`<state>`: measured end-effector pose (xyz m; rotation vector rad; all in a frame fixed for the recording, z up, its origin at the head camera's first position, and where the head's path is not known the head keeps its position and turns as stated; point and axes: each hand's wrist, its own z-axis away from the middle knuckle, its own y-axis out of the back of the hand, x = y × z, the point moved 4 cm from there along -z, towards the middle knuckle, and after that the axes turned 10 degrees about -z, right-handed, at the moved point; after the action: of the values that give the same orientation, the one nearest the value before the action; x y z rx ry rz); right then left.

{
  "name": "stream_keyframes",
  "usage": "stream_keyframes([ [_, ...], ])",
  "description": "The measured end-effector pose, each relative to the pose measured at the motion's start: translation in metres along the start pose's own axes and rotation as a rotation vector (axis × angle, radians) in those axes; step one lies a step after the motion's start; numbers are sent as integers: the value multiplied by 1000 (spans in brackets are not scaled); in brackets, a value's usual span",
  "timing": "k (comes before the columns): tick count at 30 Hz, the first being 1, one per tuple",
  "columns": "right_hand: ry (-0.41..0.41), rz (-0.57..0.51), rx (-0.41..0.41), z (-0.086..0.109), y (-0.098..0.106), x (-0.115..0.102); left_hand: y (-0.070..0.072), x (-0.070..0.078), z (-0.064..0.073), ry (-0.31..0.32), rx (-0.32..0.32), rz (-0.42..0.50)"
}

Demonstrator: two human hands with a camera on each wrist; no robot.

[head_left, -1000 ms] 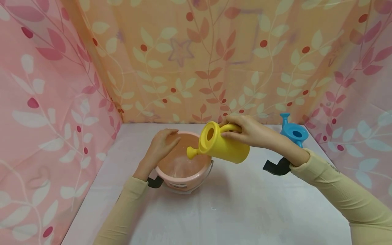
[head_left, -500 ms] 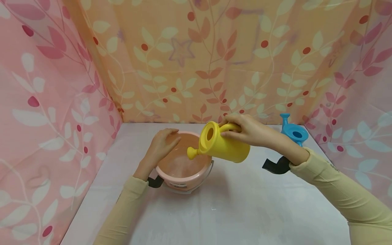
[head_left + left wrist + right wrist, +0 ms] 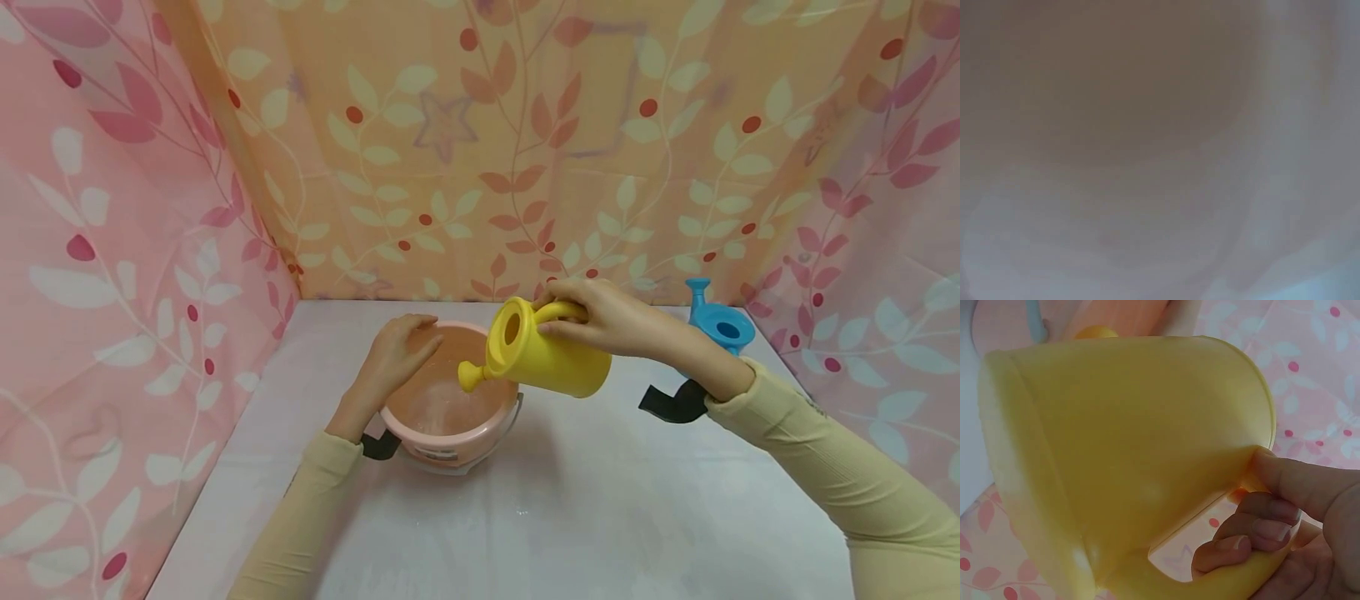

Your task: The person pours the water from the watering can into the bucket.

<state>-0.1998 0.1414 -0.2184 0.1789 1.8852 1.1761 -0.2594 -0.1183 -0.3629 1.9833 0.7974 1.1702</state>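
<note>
A yellow watering can (image 3: 558,362) is tilted, its spout head hanging over the inside of a pink bucket (image 3: 457,450). My right hand (image 3: 600,317) grips the can's handle. In the right wrist view the fingers (image 3: 1266,528) curl round that handle, and the thumb presses near the can's top edge. At the bucket's left rim lies my left hand (image 3: 397,358), its fingers and thumb fairly straight and reaching over the opening. Water appears to lie in the bucket. The left wrist view is too blurred to show the hand's contact.
A blue watering can (image 3: 720,325) stands at the back right, partly behind the right forearm. Small water drops (image 3: 521,512) lie on the white tabletop (image 3: 600,517). Floral curtains (image 3: 480,167) enclose the back and both sides.
Almost nothing differs. The right forearm shifts very slightly left, while the yellow watering can stays tilted over the bucket. The left hand keeps its place.
</note>
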Motion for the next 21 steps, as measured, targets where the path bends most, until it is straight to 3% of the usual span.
stream_keyframes([
  [21, -33, -1, -55, -7, 0, -7, 0, 1, 0, -7, -1, -1],
])
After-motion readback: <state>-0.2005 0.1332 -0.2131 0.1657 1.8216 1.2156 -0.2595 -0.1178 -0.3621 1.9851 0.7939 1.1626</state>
